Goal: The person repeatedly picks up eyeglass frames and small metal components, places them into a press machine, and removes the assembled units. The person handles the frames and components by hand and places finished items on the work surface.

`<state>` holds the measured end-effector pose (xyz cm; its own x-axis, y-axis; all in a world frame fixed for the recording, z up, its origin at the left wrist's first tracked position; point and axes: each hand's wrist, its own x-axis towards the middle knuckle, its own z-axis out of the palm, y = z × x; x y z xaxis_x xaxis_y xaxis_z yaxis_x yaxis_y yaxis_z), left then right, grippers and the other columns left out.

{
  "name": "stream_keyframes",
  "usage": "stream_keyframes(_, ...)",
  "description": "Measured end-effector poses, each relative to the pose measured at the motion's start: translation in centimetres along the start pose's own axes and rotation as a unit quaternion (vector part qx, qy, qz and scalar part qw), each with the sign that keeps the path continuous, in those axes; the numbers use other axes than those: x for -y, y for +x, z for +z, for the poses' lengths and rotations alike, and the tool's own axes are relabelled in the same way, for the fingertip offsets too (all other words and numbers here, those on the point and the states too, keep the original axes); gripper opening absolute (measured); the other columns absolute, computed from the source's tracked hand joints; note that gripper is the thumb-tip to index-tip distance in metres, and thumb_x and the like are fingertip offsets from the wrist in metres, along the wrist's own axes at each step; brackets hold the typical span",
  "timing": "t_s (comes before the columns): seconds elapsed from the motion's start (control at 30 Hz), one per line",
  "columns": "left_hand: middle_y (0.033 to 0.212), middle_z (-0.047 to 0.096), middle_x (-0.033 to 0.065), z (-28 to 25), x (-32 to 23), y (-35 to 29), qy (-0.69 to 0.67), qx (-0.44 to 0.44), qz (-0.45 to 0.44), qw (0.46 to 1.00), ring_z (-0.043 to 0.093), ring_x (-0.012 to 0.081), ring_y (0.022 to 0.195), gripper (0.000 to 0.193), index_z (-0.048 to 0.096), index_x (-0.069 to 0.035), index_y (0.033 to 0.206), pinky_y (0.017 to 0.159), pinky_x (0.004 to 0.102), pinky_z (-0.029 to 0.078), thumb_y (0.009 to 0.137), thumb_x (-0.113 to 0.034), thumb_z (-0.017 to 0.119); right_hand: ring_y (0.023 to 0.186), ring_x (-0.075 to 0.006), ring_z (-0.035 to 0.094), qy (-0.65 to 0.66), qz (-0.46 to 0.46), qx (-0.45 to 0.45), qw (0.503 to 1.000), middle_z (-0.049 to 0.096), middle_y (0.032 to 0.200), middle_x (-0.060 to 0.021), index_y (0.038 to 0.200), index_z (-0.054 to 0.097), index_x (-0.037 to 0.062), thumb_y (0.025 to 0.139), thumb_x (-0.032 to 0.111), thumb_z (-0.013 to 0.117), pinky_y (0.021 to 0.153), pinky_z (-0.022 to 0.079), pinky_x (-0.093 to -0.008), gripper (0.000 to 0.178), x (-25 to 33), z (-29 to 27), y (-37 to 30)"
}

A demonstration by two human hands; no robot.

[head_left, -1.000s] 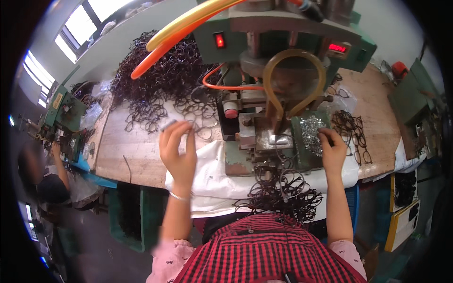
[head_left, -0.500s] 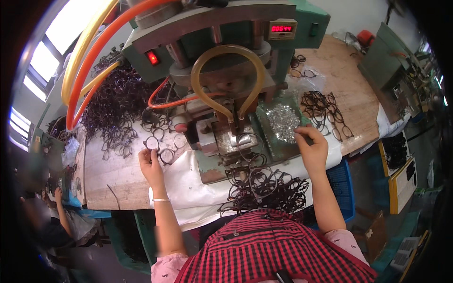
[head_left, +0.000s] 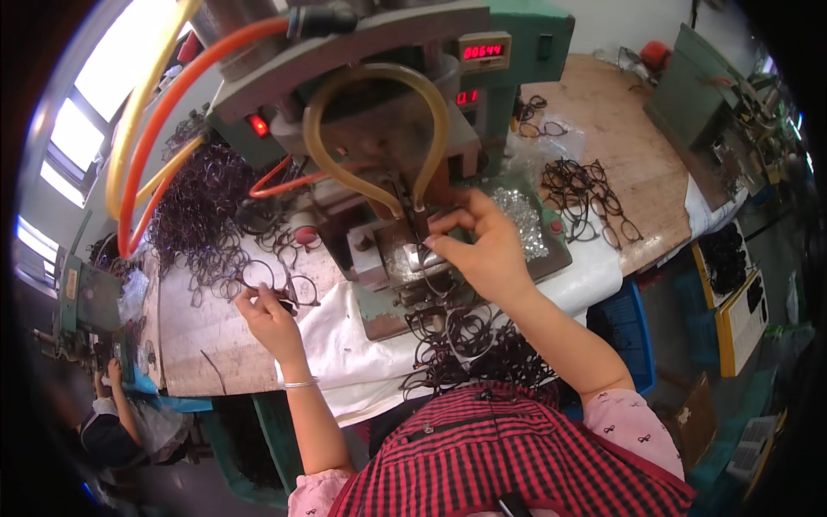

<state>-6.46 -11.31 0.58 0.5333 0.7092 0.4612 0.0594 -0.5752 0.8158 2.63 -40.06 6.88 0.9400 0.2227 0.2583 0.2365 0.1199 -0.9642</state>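
Head view: your two hands work well apart, the left [head_left: 272, 325] over the table and the right [head_left: 491, 250] reaching in under the press. Your left thumb and fingers are pinched on the lower rim of a dark, round eyeglass frame [head_left: 274, 277], which sits at your fingertips to the left of the press. Your right thumb and forefinger come close together beside a small shiny metal block [head_left: 418, 258] at the press's work point; whether they grip anything, you cannot tell from here. A pale bracelet [head_left: 300, 383] circles your left wrist.

Above your right hand, a loop of amber tubing [head_left: 379, 69] hangs before the green and grey press [head_left: 370, 43], its red displays lit. Just beyond your right knuckles, small glittering pieces [head_left: 517, 220] lie heaped on a green tray. Toward your body, a tangle of dark frames [head_left: 482, 345] gathers at the table's edge, next to a white cloth [head_left: 327, 332] and your red-and-black checked apron [head_left: 482, 448].

Farther out, a large pile of frames [head_left: 198, 198] rises at the left of the wooden table [head_left: 207, 345], and a smaller bunch [head_left: 590, 194] lies right of the tray. Below the right edge stands a blue basket [head_left: 636, 336]; at far left, a co-worker [head_left: 112, 431] sits near another green machine [head_left: 90, 302]
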Motion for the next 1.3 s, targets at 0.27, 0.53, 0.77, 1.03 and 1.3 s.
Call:
stream_keyframes(0.27,0.072,0.059,0.0003,1.2,6.7,-0.1,-0.098,0.129,-0.097,0.982,0.049,0.006,0.059,0.018,0.059,0.001,0.105,0.053,0.0193,0.038,0.089,-0.005,0.062,0.101,-0.013,0.059,0.06,0.04,0.028,0.997,0.063,0.109,-0.0083,0.127,0.047,-0.0036,0.082,-0.004,0.064,0.092,0.045,-0.0261,0.047,2.3,1.5,-1.3)
stream_keyframes(0.53,0.059,0.059,0.0101,-3.9,-11.3,-4.3,-0.436,0.448,-0.223,0.748,0.053,0.0133,0.043,0.03,0.051,0.002,0.109,0.039,0.0207,0.039,0.097,-0.026,0.052,0.131,-0.0367,0.04,-0.572,-0.036,-0.093,0.814,0.052,0.132,-0.0169,0.098,0.067,0.0056,0.074,0.01,0.069,0.101,0.039,-0.048,0.024,-5.1,-8.1,-2.3)
stream_keyframes(0.77,0.065,0.061,0.011,2.6,-16.0,-6.9,-0.385,0.56,-0.361,0.638,0.05,0.0126,0.042,0.026,0.053,-0.003,0.11,0.037,0.0197,0.038,0.101,-0.023,0.039,0.114,-0.0337,0.054,-0.5,-0.098,-0.109,0.854,0.062,0.117,-0.0144,0.085,0.066,0.0034,0.073,0.009,0.07,0.092,0.044,-0.0417,0.013,-6.5,-9.5,-0.3)
stream_keyframes(1.03,0.068,0.064,0.0113,2.9,-15.9,-7.1,-0.383,0.551,-0.373,0.641,0.052,0.0118,0.043,0.031,0.055,0.002,0.106,0.035,0.0196,0.037,0.1,-0.023,0.036,0.074,-0.0179,0.063,-0.269,0.013,-0.138,0.953,0.068,0.081,-0.008,0.09,0.068,0.002,0.081,0.009,0.067,0.067,0.047,-0.0291,0.012,-5.6,-10.1,0.3)
stream_keyframes(1.3,0.09,0.052,0.0051,0.6,-10.6,-11.3,-0.232,0.49,-0.036,0.84,0.052,0.0135,0.076,0.054,0.054,-0.002,0.128,0.063,0.0243,0.042,0.082,-0.023,0.074,0.075,-0.0087,0.062,-0.123,0.046,-0.146,0.981,0.068,0.083,-0.0028,0.096,0.069,-0.0002,0.084,0.003,0.065,0.068,0.048,-0.0214,0.012,-6.3,-9.9,-1.2)
